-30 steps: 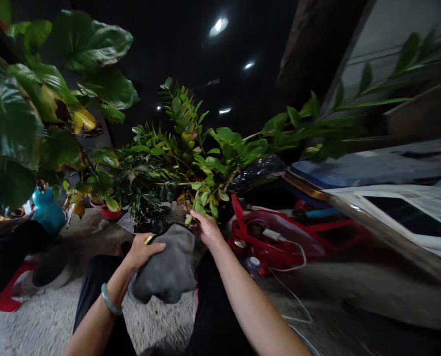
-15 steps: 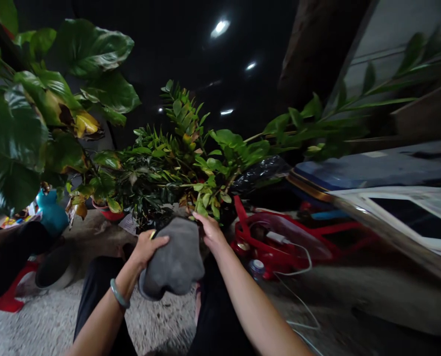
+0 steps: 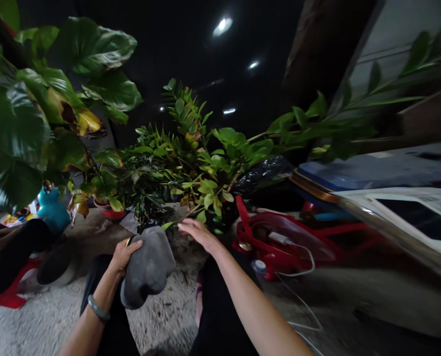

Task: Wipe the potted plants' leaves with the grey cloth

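My left hand is closed on the edge of a grey, soft-looking cloth, thumb on top and the other fingers hidden beneath it. The cloth bulges and folds at its lower edge, above the ground between my knees. My right hand reaches in from the right, fingers stretched toward the left, at the low front of the leafy plant. A thin stem with a small green leaf lies by its fingertips; whether they touch it I cannot tell.
A large-leaved plant leans in at left, above a red pot. Another person's dark-clothed leg is by a grey bucket. To the right are a red basket-like object, a bottle and a white cable.
My left hand has moved left and slightly down with the grey cloth. My right hand has shifted a little left and now lies apart from the cloth.
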{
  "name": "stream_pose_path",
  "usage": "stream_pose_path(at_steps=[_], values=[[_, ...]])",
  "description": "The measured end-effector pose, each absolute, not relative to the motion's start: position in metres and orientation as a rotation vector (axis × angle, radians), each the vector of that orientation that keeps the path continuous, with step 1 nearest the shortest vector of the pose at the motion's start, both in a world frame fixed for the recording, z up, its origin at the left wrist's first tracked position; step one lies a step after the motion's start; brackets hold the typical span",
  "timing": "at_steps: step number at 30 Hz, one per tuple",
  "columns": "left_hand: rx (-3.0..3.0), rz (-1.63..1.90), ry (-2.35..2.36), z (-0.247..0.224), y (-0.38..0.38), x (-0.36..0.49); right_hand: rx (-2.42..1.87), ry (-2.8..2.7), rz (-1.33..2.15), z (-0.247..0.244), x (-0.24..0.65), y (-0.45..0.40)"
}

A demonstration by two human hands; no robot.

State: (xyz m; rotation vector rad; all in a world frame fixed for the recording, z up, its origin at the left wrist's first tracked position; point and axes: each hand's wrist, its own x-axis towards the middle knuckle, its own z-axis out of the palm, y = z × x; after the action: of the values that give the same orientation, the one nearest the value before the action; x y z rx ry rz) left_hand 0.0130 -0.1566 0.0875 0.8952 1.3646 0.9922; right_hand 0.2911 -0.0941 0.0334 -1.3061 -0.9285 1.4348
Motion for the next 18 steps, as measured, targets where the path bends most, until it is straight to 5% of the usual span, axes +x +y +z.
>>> stream_pose_path(at_steps=[10, 18], values=[[0.740, 1.404, 1.172, 0.111, -0.162, 0.051, -0.841, -1.090, 1.408, 0.072, 0.219, -0.168], [0.600, 1.470, 1.113, 0.093, -0.175, 0.049, -0.840, -0.915, 1.658, 0.045, 0.194, -0.197]])
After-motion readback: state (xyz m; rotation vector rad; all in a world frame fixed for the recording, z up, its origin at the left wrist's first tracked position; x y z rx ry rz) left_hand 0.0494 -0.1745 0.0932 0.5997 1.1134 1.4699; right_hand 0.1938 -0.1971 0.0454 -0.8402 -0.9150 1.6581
